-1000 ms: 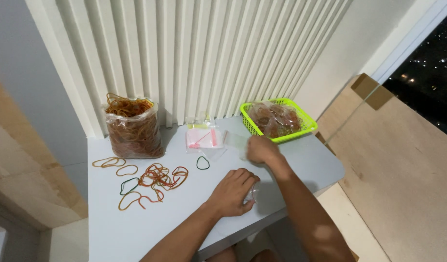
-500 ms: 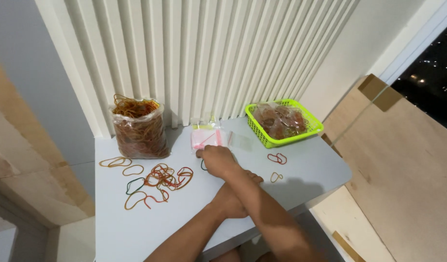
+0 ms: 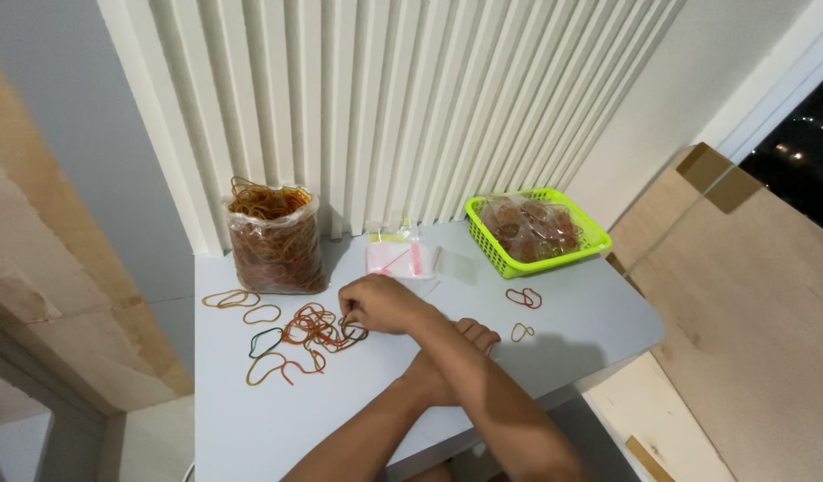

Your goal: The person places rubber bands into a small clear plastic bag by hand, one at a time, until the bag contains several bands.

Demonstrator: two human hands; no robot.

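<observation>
Directly at right hand (image 3: 380, 303) fingertips, rubber bands (image 3: 304, 335) (leftward)

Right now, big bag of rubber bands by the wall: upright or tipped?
Upright. The bag of rubber bands stands on the table, mouth open upward, bands heaped at the top.

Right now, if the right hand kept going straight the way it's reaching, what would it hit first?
The right hand reaches leftward across the left forearm. Its fingertips are already at the loose pile of rubber bands on the table. That pile comes first; beyond it lie a few scattered bands, though depth is hard to judge.
</observation>
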